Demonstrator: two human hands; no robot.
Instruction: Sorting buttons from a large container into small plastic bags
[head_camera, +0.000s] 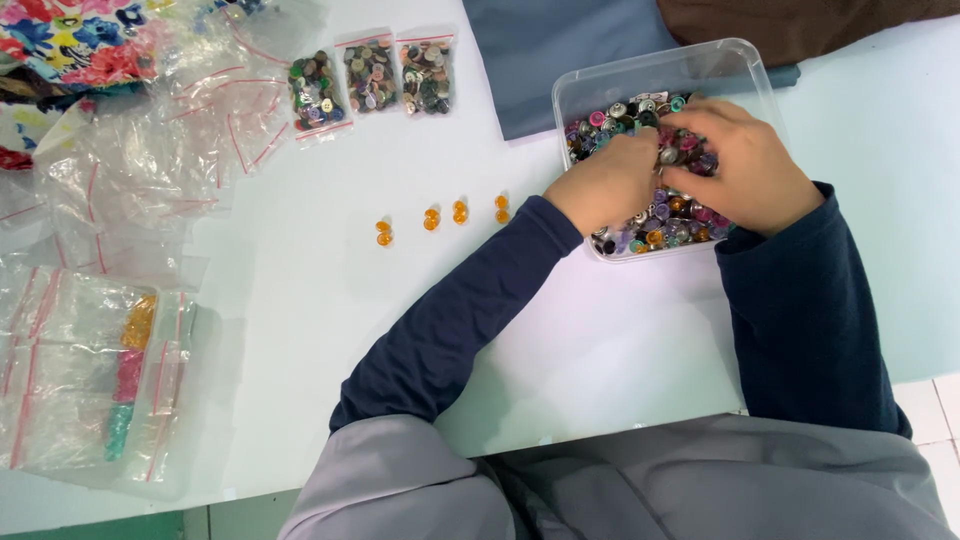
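A clear plastic box (662, 68) full of small mixed-colour buttons (680, 222) stands on the white table at the upper right. Both my hands are inside it. My left hand (608, 182) rests on the buttons at the box's left side with its fingers curled in. My right hand (742, 164) lies over the middle, fingers bent down among the buttons. The fingertips of both meet near the centre, and what they pinch is hidden. Several pairs of orange buttons (432, 218) lie in a row on the table left of the box.
Three small zip bags of mixed buttons (372, 76) lie at the top centre. Loose clear zip bags (150, 150) pile at the left, with a stack holding coloured bits (128, 372) at lower left. Blue cloth (560, 40) and brown cloth (800, 25) lie behind the box.
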